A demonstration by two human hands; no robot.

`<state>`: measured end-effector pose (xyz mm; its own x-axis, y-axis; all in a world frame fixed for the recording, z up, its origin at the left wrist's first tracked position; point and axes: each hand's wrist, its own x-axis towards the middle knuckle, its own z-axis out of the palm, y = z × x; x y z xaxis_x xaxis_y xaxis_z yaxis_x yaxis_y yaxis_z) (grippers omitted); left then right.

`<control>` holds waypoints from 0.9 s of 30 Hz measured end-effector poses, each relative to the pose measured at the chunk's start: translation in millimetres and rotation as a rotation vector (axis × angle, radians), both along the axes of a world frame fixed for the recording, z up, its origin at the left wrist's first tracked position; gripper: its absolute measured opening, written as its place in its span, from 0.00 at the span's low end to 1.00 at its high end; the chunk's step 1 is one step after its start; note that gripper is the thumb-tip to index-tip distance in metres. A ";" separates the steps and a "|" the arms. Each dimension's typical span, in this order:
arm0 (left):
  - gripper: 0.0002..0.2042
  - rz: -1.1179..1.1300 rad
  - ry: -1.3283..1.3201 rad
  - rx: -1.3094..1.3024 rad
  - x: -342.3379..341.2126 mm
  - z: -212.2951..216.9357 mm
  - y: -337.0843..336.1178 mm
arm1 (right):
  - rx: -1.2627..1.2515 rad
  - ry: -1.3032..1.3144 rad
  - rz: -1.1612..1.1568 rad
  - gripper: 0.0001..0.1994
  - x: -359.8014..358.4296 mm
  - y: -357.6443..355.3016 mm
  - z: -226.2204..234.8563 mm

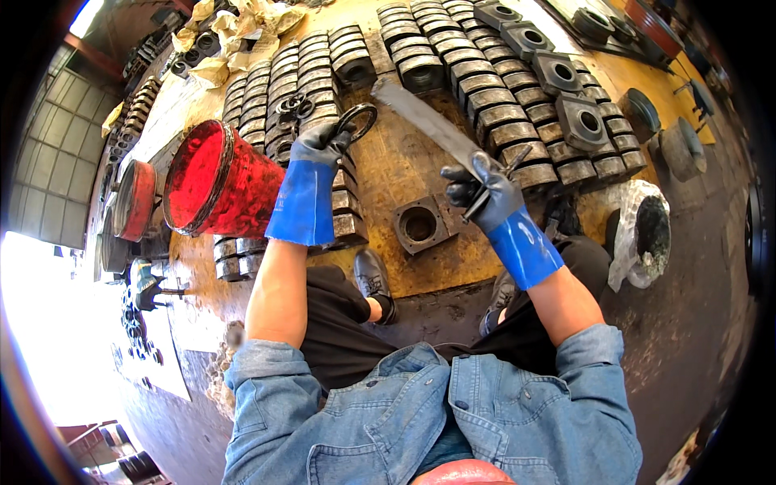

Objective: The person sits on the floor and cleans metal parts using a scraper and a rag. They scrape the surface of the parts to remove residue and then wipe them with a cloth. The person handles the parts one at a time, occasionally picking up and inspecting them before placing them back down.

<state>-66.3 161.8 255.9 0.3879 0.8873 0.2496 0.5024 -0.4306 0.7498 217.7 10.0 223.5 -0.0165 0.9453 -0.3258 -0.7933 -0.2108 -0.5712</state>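
Note:
My left hand (pixel 321 144), in a blue and black glove, is closed round the near side of a black ring (pixel 365 120). My right hand (pixel 489 190), gloved alike, grips a long flat grey metal strip (pixel 424 117) that points forward and left. A thin dark rod (pixel 521 158) also crosses that hand; whether it is a separate tool I cannot tell. Between my feet and the rows lies a square metal block (pixel 419 226) with a round bore, below and between both hands. Smaller black rings (pixel 295 107) rest on the blocks just beyond my left hand.
Rows of metal blocks (pixel 493 105) stand left and right of a gap on the yellowish floor. A red bucket (pixel 259 186) is close beside my left forearm. On the right are a plastic-wrapped round part (pixel 647 234) and a grey cylinder (pixel 681 149). Crumpled paper (pixel 242 28) lies far left.

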 end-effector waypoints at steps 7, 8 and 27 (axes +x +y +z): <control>0.11 0.056 0.014 0.181 18.9 18.3 -26.6 | -0.010 0.020 0.027 0.21 -6.4 -1.7 -8.1; 0.11 0.065 0.027 0.221 16.8 18.5 -27.8 | 0.004 -0.073 -0.002 0.19 -13.8 -4.1 -7.8; 0.09 0.133 0.265 0.030 20.7 16.9 -33.3 | 0.230 -0.557 0.045 0.17 -39.7 -25.0 5.9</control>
